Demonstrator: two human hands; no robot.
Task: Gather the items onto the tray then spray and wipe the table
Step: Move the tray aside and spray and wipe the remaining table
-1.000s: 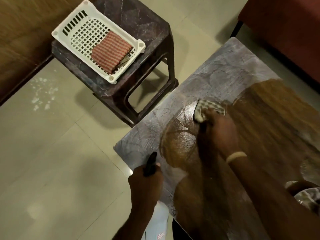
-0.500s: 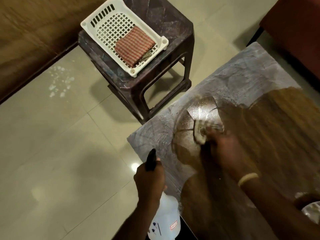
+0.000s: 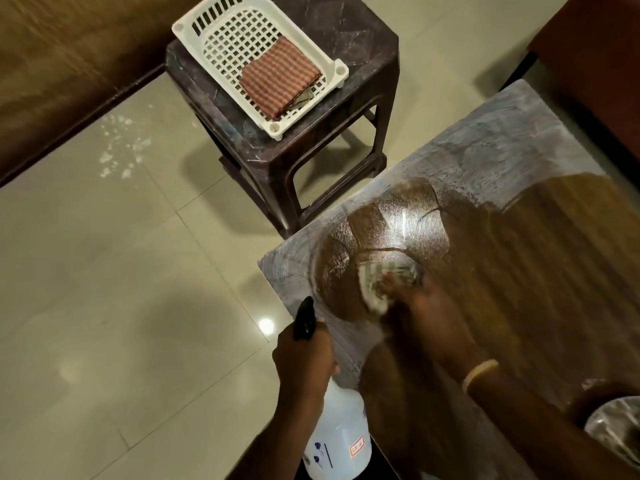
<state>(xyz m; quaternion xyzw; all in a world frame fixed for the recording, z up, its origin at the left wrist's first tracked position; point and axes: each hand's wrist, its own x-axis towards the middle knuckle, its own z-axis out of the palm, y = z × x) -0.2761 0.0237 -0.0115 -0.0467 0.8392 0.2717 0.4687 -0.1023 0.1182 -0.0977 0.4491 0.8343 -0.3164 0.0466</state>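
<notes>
Wiping stage under way. Right hand (image 3: pixel 420 315) presses a small checked cloth (image 3: pixel 381 284) flat on the table (image 3: pixel 540 258), near the front-left corner; the hand is motion-blurred, so I cannot tell whether its fingers are spread or bunched, only that they lie over the cloth and bear down on it. Left hand (image 3: pixel 304 358) grips the neck of a white spray bottle (image 3: pixel 337 441), fingers curled round it below the black nozzle (image 3: pixel 304 317); the bottle is held just off the table's near edge, apart from the cloth. Table surface: a grey, filmy layer covers the far-left part and the corner, while the dark arcs around the cloth look already wiped and shine. Judgement on handling: the cloth is soft and light and will bunch or slide under the palm on the wet film, so it is best held flat under spread fingers with pressure from the palm heel. The bottle looks like stiff plastic, moderately heavy if full and possibly slick from spray; the neck is the sound place to hold it. A white slotted tray (image 3: pixel 207 31) sits on a dark stool (image 3: pixel 360 32) well away from the table, with a folded striped cloth (image 3: pixel 278 79) lying in it.
</notes>
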